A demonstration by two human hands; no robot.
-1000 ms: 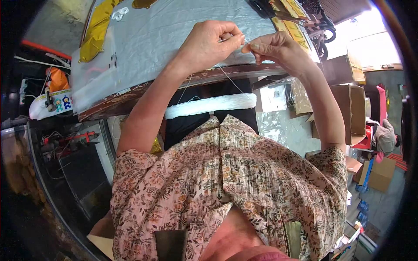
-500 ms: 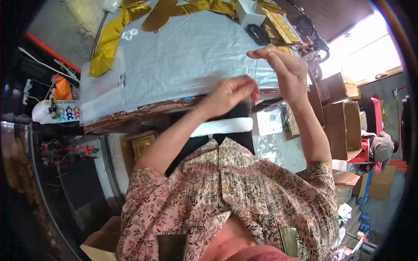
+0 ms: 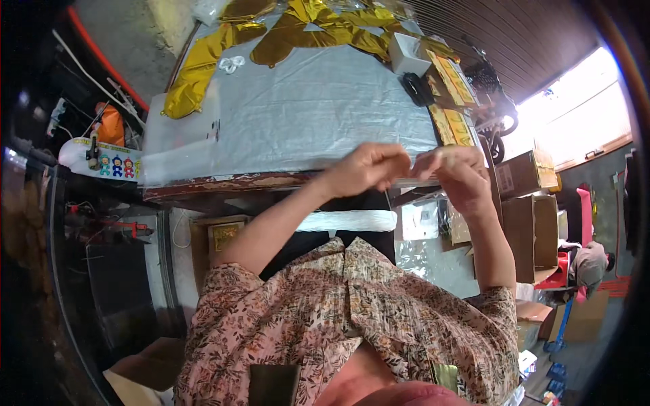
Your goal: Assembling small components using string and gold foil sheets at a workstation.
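Observation:
Over the near edge of the sheet-covered table (image 3: 318, 111), my two hands are close together with a small gap between their fingertips. My left hand (image 3: 372, 168) has its fingers curled in and pinched. Facing it from the right, my right hand (image 3: 462, 177) is bent at the wrist, its thumb and fingers drawn together. Anything between the fingers is too small and blurred to make out. Below them a long white bundle (image 3: 349, 221) lies across my lap. Gold foil pieces (image 3: 196, 71), flat and shiny, are spread along the table's far and left sides.
A small white coil (image 3: 231, 64) lies beside the gold foil. At the table's right stand a white box (image 3: 409, 54), a black object (image 3: 416, 89) and yellow-printed cartons (image 3: 452, 125). Cardboard boxes (image 3: 531, 230) are stacked on my right; a patterned white board (image 3: 101, 159) is left.
My right hand has come down and nearer from its raised place at the right. My left hand has shifted slightly right, so the hands are now closer together. The view has tilted slightly.

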